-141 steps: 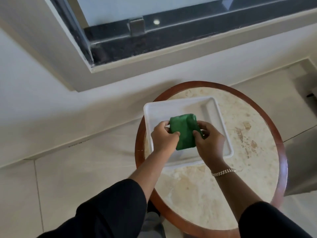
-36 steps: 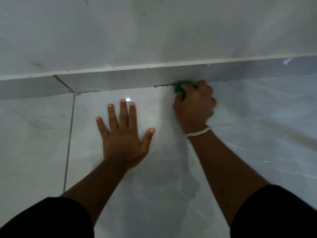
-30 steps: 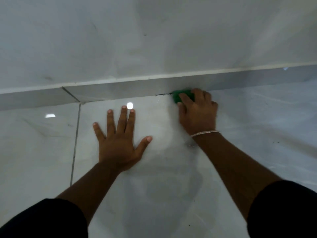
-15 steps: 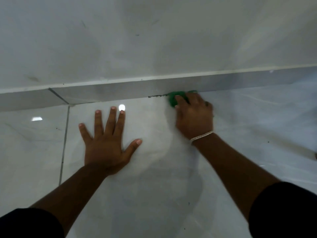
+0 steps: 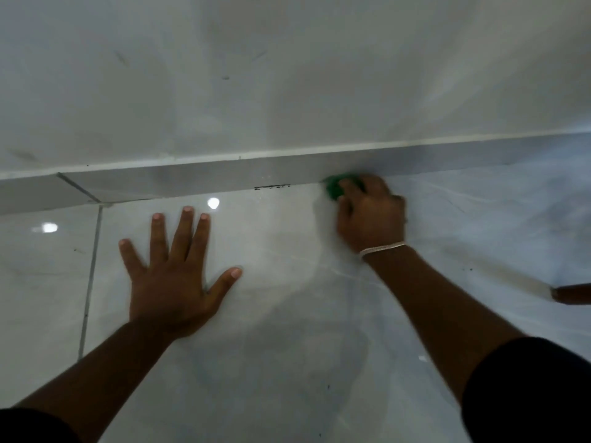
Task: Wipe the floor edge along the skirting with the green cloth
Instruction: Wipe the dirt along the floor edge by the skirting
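The green cloth [image 5: 334, 188] is bunched under my right hand [image 5: 371, 219], pressed on the glossy floor right where it meets the grey skirting [image 5: 198, 179]. Only the cloth's left end shows past my fingers. My right hand is shut on it and wears a thin bracelet. My left hand [image 5: 174, 276] lies flat on the floor tile with its fingers spread, well to the left of the cloth and holding nothing. A short dark line of dirt [image 5: 271, 187] sits at the skirting's foot, just left of the cloth.
The white wall [image 5: 287, 75] rises above the skirting. A grout line [image 5: 91, 273] runs down the floor left of my left hand. A brown wooden edge [image 5: 572, 294] pokes in at the right border.
My right hand has slid the cloth to the right along the skirting, away from the dark dirt line. My left hand stays flat on the floor. The brown edge has come into view.
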